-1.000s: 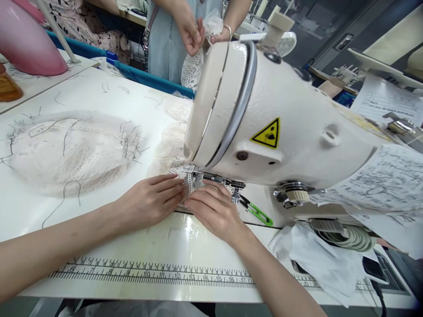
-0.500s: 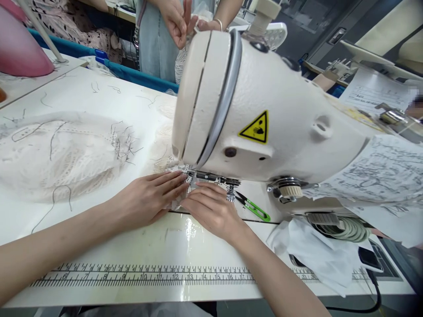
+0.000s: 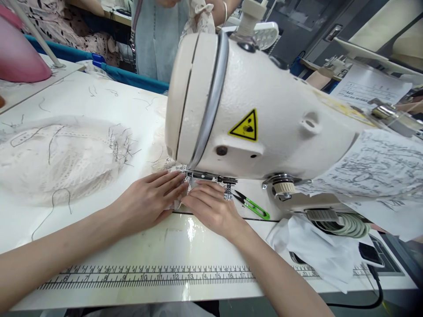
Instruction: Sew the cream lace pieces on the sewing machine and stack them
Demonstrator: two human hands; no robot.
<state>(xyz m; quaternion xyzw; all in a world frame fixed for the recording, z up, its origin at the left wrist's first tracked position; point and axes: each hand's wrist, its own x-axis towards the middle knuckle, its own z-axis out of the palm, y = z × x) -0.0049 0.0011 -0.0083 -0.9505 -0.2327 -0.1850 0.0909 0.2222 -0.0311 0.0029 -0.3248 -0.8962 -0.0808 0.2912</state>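
My left hand (image 3: 153, 198) lies with its fingers stretched out over a piece of white lace fabric (image 3: 177, 203) at the sewing machine (image 3: 274, 119). Its fingertips reach close to the presser foot area. Beside it my right hand (image 3: 211, 206) rests on the same lace from the right, fingers extended and slightly bent, near the metal guide (image 3: 205, 176). Neither hand appears to grip the cloth. The machine head hides the needle. Green thread snips (image 3: 254, 208) lie on the machine bed just right of my right hand.
A heap of white lace (image 3: 66, 167) with loose dark threads lies on the left. A printed ruler (image 3: 158, 277) runs along the front edge. White cloth (image 3: 317, 246) and a phone (image 3: 370, 254) lie at right. Another person (image 3: 161, 44) stands behind, handling white fabric (image 3: 200, 20).
My view has shifted slightly, so the machine sits a little further left. My hands keep nearly the same place on the lace. The other person's hands have moved, raising the white fabric.
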